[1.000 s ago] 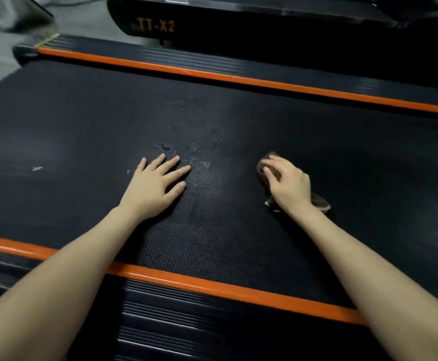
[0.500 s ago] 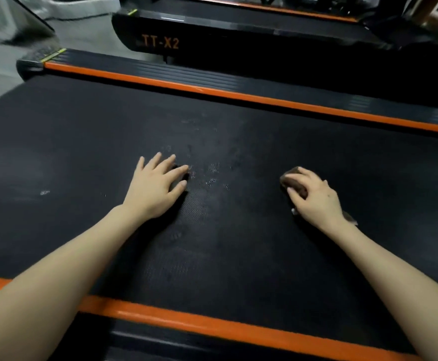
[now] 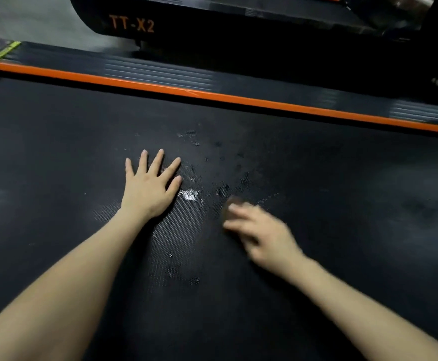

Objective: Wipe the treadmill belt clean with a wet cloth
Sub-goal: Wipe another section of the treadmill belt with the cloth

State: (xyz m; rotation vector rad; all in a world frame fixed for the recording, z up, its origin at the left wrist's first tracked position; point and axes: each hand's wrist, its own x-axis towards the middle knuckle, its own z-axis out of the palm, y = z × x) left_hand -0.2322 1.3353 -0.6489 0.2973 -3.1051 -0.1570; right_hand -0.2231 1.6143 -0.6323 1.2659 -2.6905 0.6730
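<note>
two hands on the treadmill belt (image 3: 343,194): left hand (image 3: 149,190) flat, fingers (image 3: 156,161) spread; blurred right hand (image 3: 264,235) curled over a brown cloth (image 3: 229,207).

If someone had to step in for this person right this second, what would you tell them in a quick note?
Left hand: open, flat on the black textured treadmill belt, holding nothing.
Right hand: motion-blurred, on top of the small brown cloth; grip unclear.
Done: damp patches between the hands show that wiping is under way.
Left: a white smudge beside the left thumb, pale specks nearer the person, and the rest of the belt.
</note>
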